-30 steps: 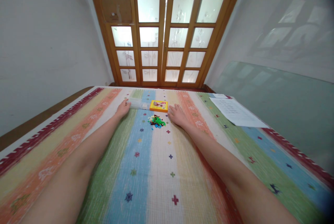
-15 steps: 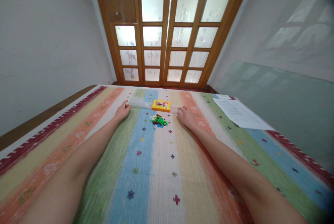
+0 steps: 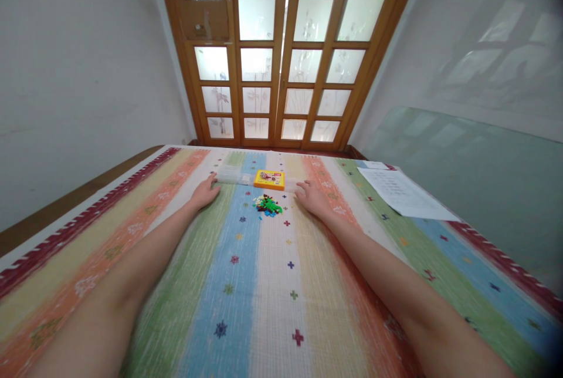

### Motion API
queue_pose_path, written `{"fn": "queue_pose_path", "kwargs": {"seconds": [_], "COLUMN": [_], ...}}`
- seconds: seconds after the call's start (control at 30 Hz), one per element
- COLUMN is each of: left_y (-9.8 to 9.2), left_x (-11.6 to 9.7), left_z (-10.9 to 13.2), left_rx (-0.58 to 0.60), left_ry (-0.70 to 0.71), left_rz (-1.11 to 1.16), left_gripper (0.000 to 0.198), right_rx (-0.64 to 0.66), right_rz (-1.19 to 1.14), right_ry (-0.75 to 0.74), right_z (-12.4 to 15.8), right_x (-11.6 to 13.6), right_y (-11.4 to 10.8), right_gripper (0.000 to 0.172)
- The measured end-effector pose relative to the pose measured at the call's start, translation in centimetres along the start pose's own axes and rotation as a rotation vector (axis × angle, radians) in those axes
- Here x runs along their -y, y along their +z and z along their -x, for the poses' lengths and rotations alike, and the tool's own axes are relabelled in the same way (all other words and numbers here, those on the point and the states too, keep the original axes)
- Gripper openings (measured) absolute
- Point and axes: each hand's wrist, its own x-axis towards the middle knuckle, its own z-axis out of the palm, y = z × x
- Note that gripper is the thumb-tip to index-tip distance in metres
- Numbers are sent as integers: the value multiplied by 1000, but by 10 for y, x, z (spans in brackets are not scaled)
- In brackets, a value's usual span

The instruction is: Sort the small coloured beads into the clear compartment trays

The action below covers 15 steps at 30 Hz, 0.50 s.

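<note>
My left hand (image 3: 205, 191) rests at the left end of a clear plastic box (image 3: 229, 174), fingertips at its edge and thumb held apart. On the other side, my right hand (image 3: 311, 197) has its fingers stretched toward a pale translucent piece (image 3: 290, 185), touching or nearly touching its end. Between them lies a yellow-orange box (image 3: 269, 179) with a printed picture on top, in line with the clear pieces. Just in front of this row is a small pile of toy building bricks (image 3: 268, 206), mostly green with blue, dark and pale ones.
A striped tablecloth (image 3: 272, 307) covers the table. Printed paper sheets (image 3: 402, 193) lie at the right edge. Beyond the table stand wooden doors with glass panes (image 3: 281, 61); a pale glass-like panel (image 3: 475, 172) leans along the right wall.
The yellow-orange box and my right hand have shifted very slightly left. My left thumb has come away from the clear box's edge. The brick pile stays put; the view tilts up a little.
</note>
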Motion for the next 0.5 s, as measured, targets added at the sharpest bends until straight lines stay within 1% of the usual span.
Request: {"fn": "queue_pose_path", "kwargs": {"seconds": [0.13,0.27,0.4,0.5], "left_y": [-3,-13,-28,-38], "left_x": [1,7,21,34], "left_z": [2,6,13,20], "left_rx": [-20,-32,-50,-40], "left_ry": [-12,-44,-62,-40], "left_rz": [-20,-77,-165,-213], "left_gripper": [78,78,77,75], "right_rx": [20,30,40,57], "right_rz": [7,7,15,28], "right_ry": [4,-7,-5,-14], "right_z": [-4,-7,-10,-15], "right_x": [5,16,31,43], "right_y": [4,6,10,14], "right_gripper": [49,49,49,49]}}
